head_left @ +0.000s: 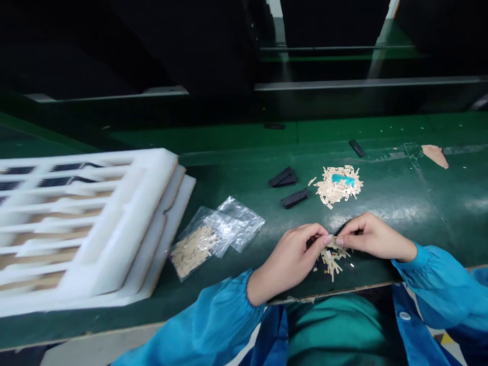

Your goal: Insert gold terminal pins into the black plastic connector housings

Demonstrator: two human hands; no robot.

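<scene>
My left hand [287,265] and my right hand [375,236] meet above the front of the green work surface [244,175], their fingertips pinching a small beige strip [331,241] between them. Directly below lies a loose heap of beige paper-like strips [332,259]. A larger heap of the same strips [334,189] sits farther out, with bits of blue film [343,179] on top. My hands touch neither the larger heap nor the black parts beyond them.
Stacked white foam trays [95,226] on cardboard fill the left side. A clear plastic bag of beige strips [206,239] lies beside them. Several flat black parts [294,198] and a torn tan scrap [435,155] lie farther out, before a dark machine frame with metal rails [366,83].
</scene>
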